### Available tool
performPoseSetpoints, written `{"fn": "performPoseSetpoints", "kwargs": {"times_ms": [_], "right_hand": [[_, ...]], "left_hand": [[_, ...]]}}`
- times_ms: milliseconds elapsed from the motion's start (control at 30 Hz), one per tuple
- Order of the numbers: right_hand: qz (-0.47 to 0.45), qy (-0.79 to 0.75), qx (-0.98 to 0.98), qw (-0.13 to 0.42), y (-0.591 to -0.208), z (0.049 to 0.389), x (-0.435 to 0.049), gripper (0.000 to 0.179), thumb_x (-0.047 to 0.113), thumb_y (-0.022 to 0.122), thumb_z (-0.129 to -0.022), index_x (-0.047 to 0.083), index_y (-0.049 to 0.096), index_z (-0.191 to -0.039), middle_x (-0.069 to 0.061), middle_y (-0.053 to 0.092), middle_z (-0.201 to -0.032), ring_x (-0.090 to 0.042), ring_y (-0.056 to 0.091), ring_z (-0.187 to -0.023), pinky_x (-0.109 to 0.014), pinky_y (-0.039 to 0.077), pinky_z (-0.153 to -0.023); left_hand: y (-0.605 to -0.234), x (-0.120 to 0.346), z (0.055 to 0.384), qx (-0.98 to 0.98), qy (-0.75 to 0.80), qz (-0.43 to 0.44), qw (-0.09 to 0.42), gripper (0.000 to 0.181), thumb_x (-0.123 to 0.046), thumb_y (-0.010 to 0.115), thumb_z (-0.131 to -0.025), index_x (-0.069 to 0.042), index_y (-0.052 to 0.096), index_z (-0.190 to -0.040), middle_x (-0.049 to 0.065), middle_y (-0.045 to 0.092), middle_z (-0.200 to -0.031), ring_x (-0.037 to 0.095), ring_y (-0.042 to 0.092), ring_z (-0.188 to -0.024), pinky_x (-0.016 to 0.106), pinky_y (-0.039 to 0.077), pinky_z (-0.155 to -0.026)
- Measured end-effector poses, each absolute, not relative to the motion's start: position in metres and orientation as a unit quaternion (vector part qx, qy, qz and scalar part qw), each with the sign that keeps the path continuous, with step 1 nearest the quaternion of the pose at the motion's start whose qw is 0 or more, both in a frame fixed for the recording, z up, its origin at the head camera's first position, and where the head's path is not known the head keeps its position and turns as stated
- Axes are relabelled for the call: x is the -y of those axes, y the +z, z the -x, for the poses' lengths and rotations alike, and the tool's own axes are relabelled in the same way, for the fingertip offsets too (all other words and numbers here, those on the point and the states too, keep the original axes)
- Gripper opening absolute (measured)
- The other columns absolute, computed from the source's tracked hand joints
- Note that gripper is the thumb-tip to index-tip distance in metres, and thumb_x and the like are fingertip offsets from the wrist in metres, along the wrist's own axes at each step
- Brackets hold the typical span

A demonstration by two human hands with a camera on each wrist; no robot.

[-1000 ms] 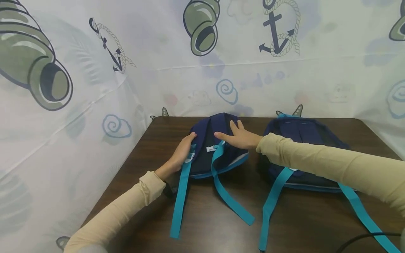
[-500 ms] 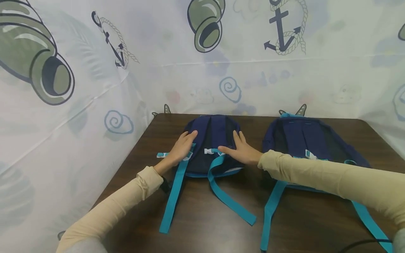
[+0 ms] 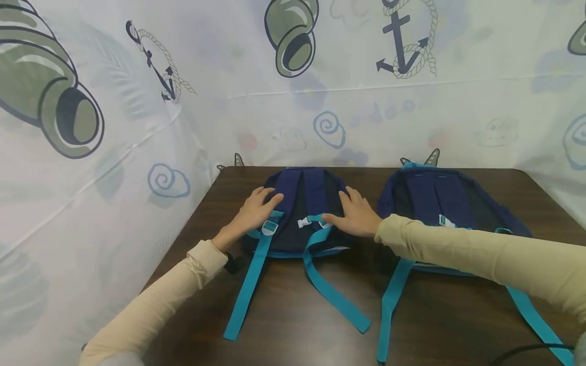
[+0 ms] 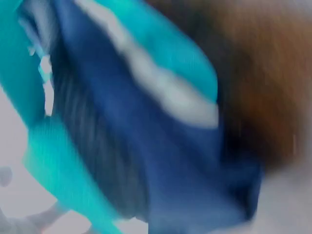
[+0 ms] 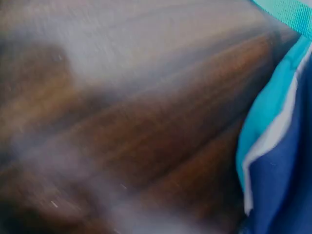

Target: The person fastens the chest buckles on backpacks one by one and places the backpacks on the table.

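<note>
Left to right: the left hand [image 3: 251, 214] lies flat, fingers straight, on the left side of the small navy backpack [image 3: 305, 195], its grip closed on nothing. The backpack lies on the dark counter [image 3: 293, 310], teal straps [image 3: 244, 290] trailing toward the viewer. The right hand [image 3: 354, 217] presses its right side, fingers extended. A second navy backpack [image 3: 435, 198] lies just beside, farther right.

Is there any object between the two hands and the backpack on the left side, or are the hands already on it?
Nothing visible stands between them. The left hand and the right hand both rest with straight fingers directly on the left backpack, near its teal straps.
</note>
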State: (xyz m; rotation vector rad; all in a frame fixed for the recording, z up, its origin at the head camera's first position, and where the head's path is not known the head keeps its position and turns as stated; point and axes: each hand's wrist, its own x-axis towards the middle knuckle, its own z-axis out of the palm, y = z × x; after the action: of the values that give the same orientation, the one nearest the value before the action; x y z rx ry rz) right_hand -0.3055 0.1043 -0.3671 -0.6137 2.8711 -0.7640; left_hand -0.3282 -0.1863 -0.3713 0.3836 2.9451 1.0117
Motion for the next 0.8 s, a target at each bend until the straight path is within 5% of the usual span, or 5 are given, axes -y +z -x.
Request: {"fn": "performPoseSetpoints", "kwargs": {"times_ms": [200,400,600,800], "right_hand": [[0.296,-0.264,-0.917,0.048,-0.361,0.319,-0.086,0.073,0.038,0.058,-0.1,-0.005,0.031,-0.152,-0.025,0.028,-0.16,-0.041,0.021,-0.151,-0.056,0.019,-0.122],[0.358,-0.216,-0.907,0.047,-0.357,0.329,-0.066,0.044,0.027,0.066,-0.096,0.0,0.063,-0.13,-0.015,0.063,-0.132,-0.033,0.054,-0.126,-0.048,0.044,-0.108],[0.358,-0.15,-0.92,0.053,-0.352,0.336,-0.058,0.035,0.025,0.07,-0.093,0.004,0.069,-0.12,-0.011,0.068,-0.12,-0.028,0.058,-0.112,-0.043,0.05,-0.098],[0.37,-0.134,-0.915,0.09,-0.353,0.34,-0.051,0.034,0.022,0.071,-0.092,0.003,0.069,-0.12,-0.011,0.069,-0.121,-0.028,0.061,-0.115,-0.042,0.05,-0.102]], "left_hand": [[-0.361,0.224,0.327,-0.945,0.301,-0.123,0.038,0.075,-0.06,0.039,-0.102,-0.007,0.034,-0.154,0.021,0.034,-0.158,0.042,0.035,-0.144,0.061,0.032,-0.115],[-0.369,0.259,0.324,-0.95,0.254,-0.151,0.098,0.06,-0.048,0.045,-0.103,-0.006,0.048,-0.145,0.021,0.056,-0.142,0.04,0.055,-0.128,0.056,0.045,-0.104],[-0.375,0.279,0.312,-0.953,0.21,-0.181,0.126,0.047,-0.029,0.062,-0.095,-0.006,0.053,-0.135,0.017,0.066,-0.122,0.032,0.064,-0.105,0.048,0.054,-0.087],[-0.382,0.287,0.305,-0.959,0.184,-0.196,0.09,0.024,-0.016,0.073,-0.089,-0.008,0.062,-0.109,0.006,0.069,-0.092,0.019,0.061,-0.077,0.034,0.05,-0.068]]}}
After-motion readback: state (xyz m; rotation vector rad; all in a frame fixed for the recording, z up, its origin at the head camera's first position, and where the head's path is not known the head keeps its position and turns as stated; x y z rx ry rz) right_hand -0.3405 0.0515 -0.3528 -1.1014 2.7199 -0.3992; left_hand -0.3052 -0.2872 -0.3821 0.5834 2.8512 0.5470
